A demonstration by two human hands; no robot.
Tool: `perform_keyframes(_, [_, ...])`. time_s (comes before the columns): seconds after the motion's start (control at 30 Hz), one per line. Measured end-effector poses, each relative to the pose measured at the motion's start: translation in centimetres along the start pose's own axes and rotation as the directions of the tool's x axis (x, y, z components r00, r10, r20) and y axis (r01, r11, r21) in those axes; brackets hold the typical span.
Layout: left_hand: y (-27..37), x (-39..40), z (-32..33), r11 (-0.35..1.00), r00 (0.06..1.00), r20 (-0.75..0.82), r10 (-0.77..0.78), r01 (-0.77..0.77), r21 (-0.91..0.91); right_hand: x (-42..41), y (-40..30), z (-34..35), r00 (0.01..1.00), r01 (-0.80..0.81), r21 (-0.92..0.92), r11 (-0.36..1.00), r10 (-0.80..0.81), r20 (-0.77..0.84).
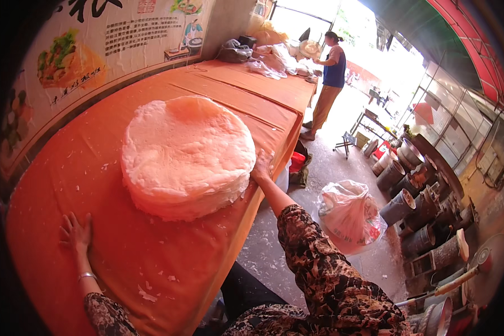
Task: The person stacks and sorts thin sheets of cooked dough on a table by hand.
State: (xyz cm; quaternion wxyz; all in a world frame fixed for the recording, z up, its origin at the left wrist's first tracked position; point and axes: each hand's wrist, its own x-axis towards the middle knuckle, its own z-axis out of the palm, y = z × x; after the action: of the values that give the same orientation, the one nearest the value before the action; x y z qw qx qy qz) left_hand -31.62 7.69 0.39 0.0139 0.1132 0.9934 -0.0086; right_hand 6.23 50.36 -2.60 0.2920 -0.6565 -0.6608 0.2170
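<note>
A tall stack of thin round flatbreads (189,151) lies on a table covered with an orange cloth (130,252). My right hand (262,164) is at the stack's right side, near the table edge, with its fingers apart; whether it touches the stack is hard to tell. Flat on the cloth to the lower left rests my left hand (76,233), fingers spread and nothing in it. A bracelet circles that wrist. Pale flakes and torn scraps (147,295) are scattered over the cloth around the stack.
Plastic bags (277,59) are heaped at the table's far end, where another person (332,80) stands. On the floor to the right sit a full plastic bag (350,214), a folding stool (345,143) and several metal cylinders (399,206). A printed wall poster (143,38) runs along the left.
</note>
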Motion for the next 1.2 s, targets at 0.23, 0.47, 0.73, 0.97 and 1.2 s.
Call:
perform_keyframes(0.23, [0.07,-0.14,-0.13,1.0,1.0,-0.011,0.0,0.0,0.0,-0.5,-0.18,-0.22,1.0,0.011,-0.044,0.999,-0.01,0.027])
perform_keyframes(0.47, [0.24,-0.68,-0.6,1.0,1.0,0.001,0.005,-0.005,0.0,-0.66,-0.42,-0.51,1.0,-0.015,-0.063,0.998,0.014,-0.023])
perform_keyframes(0.73, [0.15,-0.51,-0.49,1.0,1.0,-0.008,0.002,-0.002,-0.004,-0.35,-0.55,-0.16,0.999,-0.03,-0.088,0.996,0.029,-0.023])
perform_keyframes(0.97, [0.12,-0.24,-0.18,1.0,1.0,-0.01,0.001,-0.001,-0.002,-0.68,-0.67,-0.4,0.999,-0.027,-0.093,0.995,0.025,-0.023])
perform_keyframes(1.2, [0.13,-0.15,-0.2,1.0,1.0,0.0,0.009,-0.009,-0.011,-0.72,-0.57,-0.29,0.998,-0.025,-0.11,0.994,0.019,-0.052])
